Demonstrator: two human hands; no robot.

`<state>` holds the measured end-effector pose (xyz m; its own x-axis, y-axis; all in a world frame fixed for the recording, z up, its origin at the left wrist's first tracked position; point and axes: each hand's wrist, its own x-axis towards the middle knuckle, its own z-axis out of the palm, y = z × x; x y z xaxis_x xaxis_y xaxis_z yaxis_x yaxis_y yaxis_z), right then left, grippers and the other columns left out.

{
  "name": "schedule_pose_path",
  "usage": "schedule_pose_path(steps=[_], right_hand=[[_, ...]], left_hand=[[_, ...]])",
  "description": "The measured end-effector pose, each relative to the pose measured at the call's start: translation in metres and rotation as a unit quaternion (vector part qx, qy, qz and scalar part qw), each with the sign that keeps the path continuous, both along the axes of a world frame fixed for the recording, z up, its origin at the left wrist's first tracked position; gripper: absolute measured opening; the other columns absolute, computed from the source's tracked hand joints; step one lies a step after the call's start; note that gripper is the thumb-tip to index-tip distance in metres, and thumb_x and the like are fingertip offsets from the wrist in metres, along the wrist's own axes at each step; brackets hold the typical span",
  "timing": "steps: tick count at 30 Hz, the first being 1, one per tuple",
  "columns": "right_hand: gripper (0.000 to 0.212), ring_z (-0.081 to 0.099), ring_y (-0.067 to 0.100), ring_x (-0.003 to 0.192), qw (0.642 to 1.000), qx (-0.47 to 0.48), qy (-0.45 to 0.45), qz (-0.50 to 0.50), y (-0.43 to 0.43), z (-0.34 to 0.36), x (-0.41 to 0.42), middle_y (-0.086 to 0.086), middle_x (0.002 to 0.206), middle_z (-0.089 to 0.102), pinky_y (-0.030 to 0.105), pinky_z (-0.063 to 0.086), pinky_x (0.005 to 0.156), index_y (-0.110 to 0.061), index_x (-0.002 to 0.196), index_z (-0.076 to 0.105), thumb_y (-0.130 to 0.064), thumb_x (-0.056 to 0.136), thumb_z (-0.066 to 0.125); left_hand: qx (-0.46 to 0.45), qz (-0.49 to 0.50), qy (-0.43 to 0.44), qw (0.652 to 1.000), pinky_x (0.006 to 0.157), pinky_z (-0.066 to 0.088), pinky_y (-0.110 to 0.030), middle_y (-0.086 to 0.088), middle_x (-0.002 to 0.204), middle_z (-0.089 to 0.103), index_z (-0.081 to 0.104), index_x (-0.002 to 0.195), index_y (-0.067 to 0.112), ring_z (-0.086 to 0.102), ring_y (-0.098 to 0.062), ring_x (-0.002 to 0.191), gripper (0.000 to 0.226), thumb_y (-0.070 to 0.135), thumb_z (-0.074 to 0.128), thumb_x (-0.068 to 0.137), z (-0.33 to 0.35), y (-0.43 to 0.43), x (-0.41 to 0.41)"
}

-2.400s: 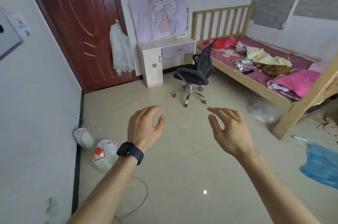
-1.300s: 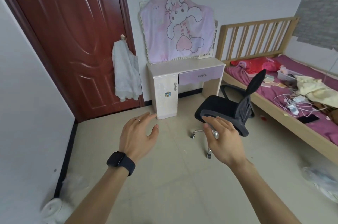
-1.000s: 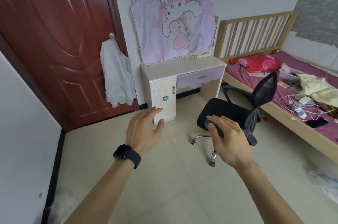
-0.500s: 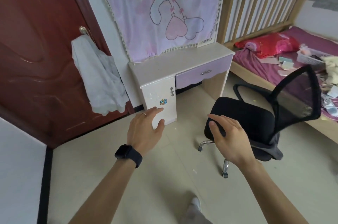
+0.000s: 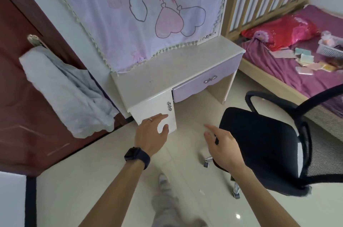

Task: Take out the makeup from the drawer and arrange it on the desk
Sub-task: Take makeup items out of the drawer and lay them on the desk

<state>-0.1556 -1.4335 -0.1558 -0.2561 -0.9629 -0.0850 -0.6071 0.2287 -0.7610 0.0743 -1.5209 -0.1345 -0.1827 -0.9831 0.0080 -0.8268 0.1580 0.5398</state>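
Observation:
A small white desk [image 5: 167,71] stands against the wall, its top bare. Under the top sits a lilac drawer [image 5: 204,83], closed, with a silver bow handle. A white cabinet door [image 5: 154,110] with a silver handle is to its left. No makeup is visible. My left hand [image 5: 150,132], with a ring and a black watch, hovers in front of the cabinet door, fingers relaxed and holding nothing. My right hand [image 5: 220,143] is held out over the floor beside the chair seat, fingers spread and empty.
A black mesh office chair [image 5: 269,149] stands right of my hands, in front of the desk's knee space. A pink cartoon cloth [image 5: 148,4] hangs behind the desk. A red-brown door [image 5: 22,97] with a white garment [image 5: 68,89] is left. A cluttered bed [image 5: 297,45] lies right.
I have walked from the middle of the room up to the desk, which now fills the view. Both hands stay raised and empty in front of me.

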Motion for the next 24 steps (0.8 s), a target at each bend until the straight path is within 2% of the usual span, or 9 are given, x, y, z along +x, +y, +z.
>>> schedule_pose_path(steps=[2, 4, 5, 6, 7, 10, 13, 18, 24], right_hand=[[0.039, 0.060, 0.019, 0.098, 1.000, 0.026, 0.001, -0.016, -0.037, -0.015, -0.002, -0.015, 0.112, 0.062, 0.020, 0.049, 0.065, -0.041, 0.134, 0.056, -0.049, 0.098, 0.044], [0.034, 0.052, 0.015, 0.085, 0.998, 0.048, -0.018, -0.032, -0.075, -0.029, -0.004, -0.017, 0.096, 0.059, 0.019, 0.044, 0.065, -0.045, 0.124, 0.059, -0.053, 0.096, 0.041], [0.028, 0.043, 0.014, 0.081, 0.997, 0.059, -0.025, -0.043, -0.094, -0.036, -0.005, -0.018, 0.083, 0.051, 0.019, 0.040, 0.065, -0.048, 0.112, 0.059, -0.055, 0.094, 0.039], [0.020, 0.036, 0.012, 0.081, 0.995, 0.075, -0.026, -0.055, -0.113, -0.041, -0.005, -0.018, 0.076, 0.043, 0.020, 0.037, 0.065, -0.050, 0.101, 0.056, -0.056, 0.093, 0.038], [0.019, 0.034, 0.012, 0.082, 0.993, 0.089, -0.031, -0.069, -0.131, -0.046, -0.007, -0.018, 0.075, 0.040, 0.021, 0.038, 0.066, -0.049, 0.100, 0.055, -0.056, 0.093, 0.039], [0.036, 0.051, 0.014, 0.090, 0.986, 0.116, -0.048, -0.114, -0.183, -0.049, -0.010, -0.018, 0.095, 0.059, 0.029, 0.050, 0.084, -0.044, 0.128, 0.057, -0.053, 0.096, 0.043], [0.037, 0.058, 0.017, 0.114, 0.977, 0.127, -0.057, -0.160, -0.230, -0.054, -0.013, -0.012, 0.121, 0.066, 0.036, 0.049, 0.099, -0.038, 0.135, 0.056, -0.044, 0.100, 0.047], [0.035, 0.060, 0.019, 0.114, 0.960, 0.153, -0.091, -0.214, -0.300, -0.077, -0.025, -0.013, 0.122, 0.065, 0.041, 0.047, 0.102, -0.037, 0.134, 0.056, -0.042, 0.101, 0.046], [0.035, 0.054, 0.014, 0.124, 0.943, 0.169, -0.144, -0.247, -0.377, -0.130, -0.046, -0.013, 0.124, 0.060, 0.027, 0.040, 0.099, -0.028, 0.138, 0.053, -0.033, 0.104, 0.047]], left_hand=[[0.020, -0.015, -0.002, 1.000, 0.106, 0.041, -0.035, 0.015, 0.138, 0.057, 0.060, 0.131, 0.037, 0.049, -0.017, 0.127, 0.038, 0.030, 0.058, 0.094, -0.016, -0.044, -0.007], [0.043, -0.033, -0.007, 0.998, 0.106, 0.039, -0.034, 0.015, 0.138, 0.057, 0.059, 0.132, 0.037, 0.048, -0.017, 0.127, 0.038, 0.031, 0.057, 0.095, -0.032, -0.090, -0.015], [0.053, -0.047, -0.015, 0.997, 0.106, 0.039, -0.031, 0.015, 0.139, 0.056, 0.058, 0.133, 0.037, 0.047, -0.017, 0.128, 0.039, 0.031, 0.055, 0.095, -0.039, -0.114, -0.018], [0.062, -0.063, -0.025, 0.996, 0.105, 0.038, -0.029, 0.014, 0.140, 0.056, 0.057, 0.134, 0.036, 0.046, -0.016, 0.129, 0.039, 0.032, 0.054, 0.095, -0.045, -0.138, -0.022], [0.072, -0.078, -0.031, 0.994, 0.103, 0.038, -0.026, 0.014, 0.139, 0.056, 0.056, 0.135, 0.036, 0.045, -0.015, 0.129, 0.039, 0.032, 0.053, 0.096, -0.050, -0.162, -0.026], [0.090, -0.127, -0.045, 0.987, 0.095, 0.039, -0.021, 0.015, 0.130, 0.061, 0.056, 0.134, 0.037, 0.046, -0.013, 0.126, 0.038, 0.031, 0.052, 0.096, -0.062, -0.230, -0.039], [0.105, -0.167, -0.045, 0.979, 0.104, 0.039, -0.029, 0.012, 0.139, 0.056, 0.056, 0.134, 0.035, 0.044, -0.012, 0.131, 0.038, 0.031, 0.053, 0.096, -0.075, -0.297, -0.053], [0.114, -0.200, -0.089, 0.969, 0.118, 0.026, -0.037, 0.003, 0.158, 0.035, 0.047, 0.143, 0.037, 0.022, -0.016, 0.147, 0.044, 0.037, 0.049, 0.099, -0.110, -0.390, -0.084], [0.107, -0.217, -0.143, 0.960, 0.123, 0.008, -0.043, 0.001, 0.166, 0.015, 0.033, 0.150, 0.038, 0.004, -0.021, 0.153, 0.050, 0.043, 0.041, 0.101, -0.176, -0.469, -0.128]])
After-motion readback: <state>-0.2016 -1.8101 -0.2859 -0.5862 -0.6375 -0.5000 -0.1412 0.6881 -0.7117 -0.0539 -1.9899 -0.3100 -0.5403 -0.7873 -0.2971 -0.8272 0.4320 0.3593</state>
